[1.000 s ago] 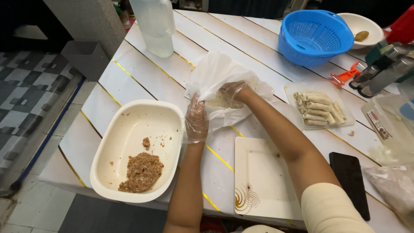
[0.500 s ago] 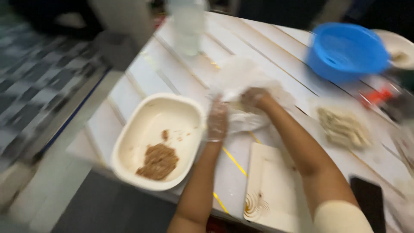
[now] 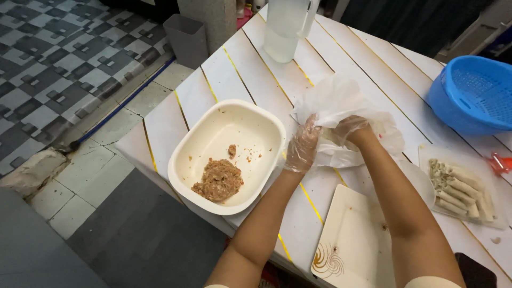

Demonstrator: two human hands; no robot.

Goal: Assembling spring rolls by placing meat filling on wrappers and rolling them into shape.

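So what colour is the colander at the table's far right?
Blue, the colander, clearest in the head view.

Both gloved hands, left hand point(image 3: 302, 148) and right hand point(image 3: 350, 127), clutch a white plastic bag point(image 3: 341, 101) beside a cream bowl point(image 3: 213, 133).

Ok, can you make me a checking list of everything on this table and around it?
Surface: white slatted table with yellow lines.
Job's things: thin white wrappers in a plastic bag; cream tub holding brown minced filling.
Clutter: tray of rolled rolls, blue colander, clear water jug, cream rectangular plate, dark phone.
Grips: left hand and right hand, both in clear gloves, at the bag.
Cables: nothing seen.
Surroundings: checkered floor tiles, grey bin.
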